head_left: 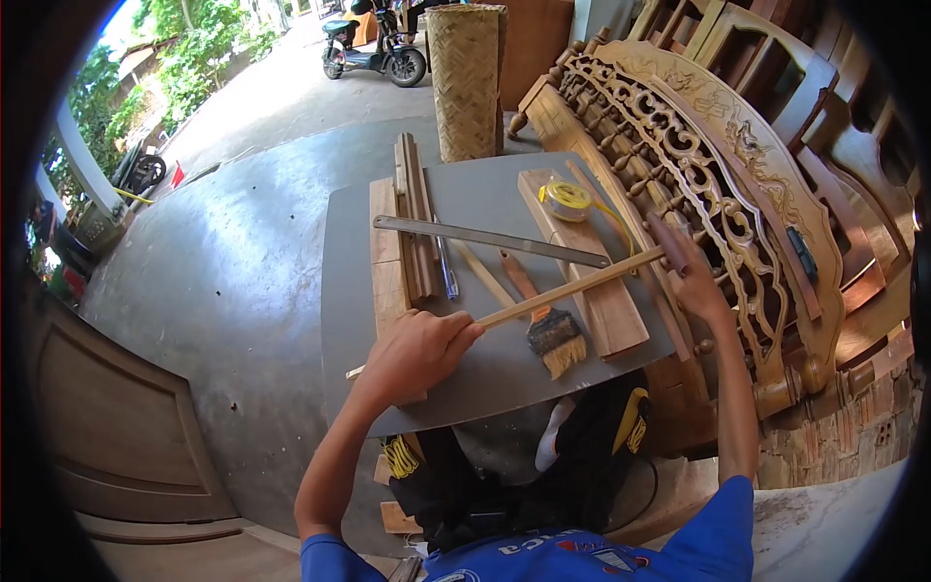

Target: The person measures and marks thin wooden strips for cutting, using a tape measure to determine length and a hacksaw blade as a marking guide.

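Observation:
My left hand (417, 351) is closed around the near part of a thin wooden strip (572, 287), which slants up to the right above a grey board (465, 400). At the strip's far end my right hand (696, 283) is closed on a reddish-brown piece (666, 242) that looks like folded sandpaper. The piece touches or overlaps the strip there. Under the strip lie a paintbrush (556, 339) with pale bristles and a steel ruler (485, 239). A yellow tape measure (565, 199) sits on a wooden block (611, 315).
Grooved wooden mouldings (415, 213), a flat plank (386, 262) and a blue pen (447, 270) lie on the board's left. Carved wooden panels (718, 184) lean on the right. A woven roll (467, 87) stands behind, with a parked scooter (378, 48) beyond. A wooden door panel (116, 417) lies at left.

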Demonstrator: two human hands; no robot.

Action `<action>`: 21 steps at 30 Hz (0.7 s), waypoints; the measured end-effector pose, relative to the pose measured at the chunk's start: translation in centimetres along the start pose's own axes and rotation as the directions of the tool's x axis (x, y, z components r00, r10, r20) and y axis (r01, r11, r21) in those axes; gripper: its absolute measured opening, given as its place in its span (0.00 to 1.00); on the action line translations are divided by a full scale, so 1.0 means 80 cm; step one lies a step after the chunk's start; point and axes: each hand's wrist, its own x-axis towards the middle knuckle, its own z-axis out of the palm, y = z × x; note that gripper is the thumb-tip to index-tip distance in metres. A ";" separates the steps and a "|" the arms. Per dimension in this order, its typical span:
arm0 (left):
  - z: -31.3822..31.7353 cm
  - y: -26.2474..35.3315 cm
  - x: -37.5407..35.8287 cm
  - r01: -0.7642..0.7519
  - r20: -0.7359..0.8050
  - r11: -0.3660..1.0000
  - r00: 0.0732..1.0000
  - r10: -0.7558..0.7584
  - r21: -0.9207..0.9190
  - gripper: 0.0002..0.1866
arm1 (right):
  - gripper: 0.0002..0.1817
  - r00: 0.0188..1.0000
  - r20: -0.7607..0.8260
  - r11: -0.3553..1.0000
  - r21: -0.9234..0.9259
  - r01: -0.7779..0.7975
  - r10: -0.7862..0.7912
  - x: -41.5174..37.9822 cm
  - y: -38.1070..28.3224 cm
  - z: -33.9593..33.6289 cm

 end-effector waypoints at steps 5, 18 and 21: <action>0.001 0.001 -0.001 0.024 -0.015 1.000 1.000 -0.024 0.013 0.18 | 0.35 0.997 0.037 0.997 0.048 0.060 -0.062 0.008 -0.005 -0.010; 0.003 -0.008 0.001 0.001 -0.054 1.000 0.999 0.000 0.014 0.18 | 0.37 0.978 0.112 0.932 0.339 0.126 -0.173 0.021 0.039 0.003; 0.013 -0.018 0.000 -0.061 -0.111 0.997 0.992 0.067 0.051 0.19 | 0.33 0.992 0.051 0.989 0.096 0.112 -0.117 0.034 0.035 0.000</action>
